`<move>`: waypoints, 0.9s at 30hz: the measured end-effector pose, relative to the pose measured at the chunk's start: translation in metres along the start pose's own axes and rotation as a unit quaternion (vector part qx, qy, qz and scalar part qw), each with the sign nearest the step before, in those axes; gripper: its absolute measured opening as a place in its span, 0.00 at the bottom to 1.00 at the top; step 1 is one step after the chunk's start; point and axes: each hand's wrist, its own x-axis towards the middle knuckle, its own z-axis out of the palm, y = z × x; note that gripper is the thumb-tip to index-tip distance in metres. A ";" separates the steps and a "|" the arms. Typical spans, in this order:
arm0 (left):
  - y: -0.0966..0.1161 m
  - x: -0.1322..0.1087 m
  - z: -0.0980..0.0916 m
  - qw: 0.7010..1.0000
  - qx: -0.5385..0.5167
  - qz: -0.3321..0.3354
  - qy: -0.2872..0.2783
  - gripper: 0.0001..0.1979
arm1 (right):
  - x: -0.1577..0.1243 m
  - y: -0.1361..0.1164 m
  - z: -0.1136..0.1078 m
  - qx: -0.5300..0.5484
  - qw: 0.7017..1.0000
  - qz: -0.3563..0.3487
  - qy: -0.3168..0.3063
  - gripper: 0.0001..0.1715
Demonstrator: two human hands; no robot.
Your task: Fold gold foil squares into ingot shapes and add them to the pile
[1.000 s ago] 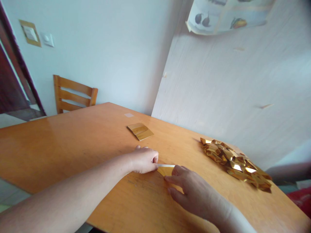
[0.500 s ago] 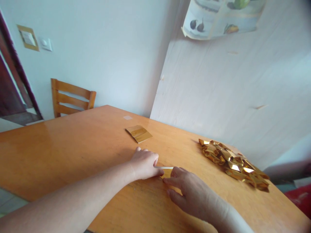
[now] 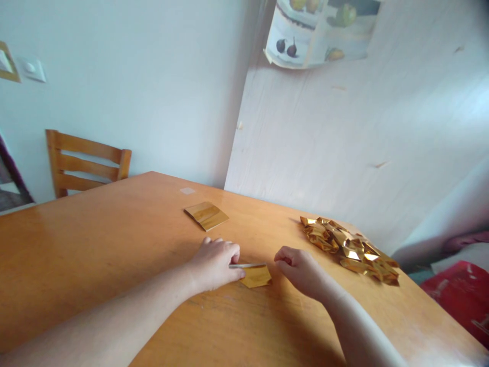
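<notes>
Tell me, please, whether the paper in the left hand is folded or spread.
Folded: the paper has slanted near corners and a pale strip along its far edge. Fold count: cannot tell.

Chair [image 3: 88, 165], wooden, slatted back, beyond the counter [image 3: 95, 239]. Wall fitting [image 3: 33, 69], white, round knob. Poster [image 3: 319, 38], fruit pictures, on pale board [image 3: 305, 142]. Red item [image 3: 454, 290], lettering partly visible, right of the counter, cut off by edge.

Left hand [image 3: 216, 265] and right hand [image 3: 300, 270] both bare on my feed. Left forearm [image 3: 126, 311] and right forearm [image 3: 359, 321] uncovered as far as I can see, smooth in outline, broad low down, tapering to slimmer wrists [image 3: 193, 276]. Finer skin detail too soft for me to read.
</notes>
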 end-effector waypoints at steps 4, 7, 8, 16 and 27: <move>0.001 -0.002 0.001 0.999 -0.010 0.037 0.004 0.05 | -0.003 -0.007 0.005 -0.003 0.999 0.014 -0.050 0.09; 0.003 -0.003 0.002 0.999 -0.024 0.048 0.005 0.03 | -0.005 -0.012 0.007 -0.012 0.997 0.036 -0.074 0.12; 0.004 -0.004 0.002 0.999 -0.028 0.045 0.002 0.02 | -0.005 -0.013 0.008 -0.013 0.996 0.042 -0.079 0.13; 0.009 -0.009 0.003 0.999 -0.045 0.016 -0.021 0.06 | 0.000 -0.013 0.021 0.017 0.997 0.060 -0.047 0.11; 0.010 -0.008 0.003 0.996 -0.052 0.068 0.001 0.15 | 0.005 -0.015 0.039 0.025 0.998 0.054 0.012 0.08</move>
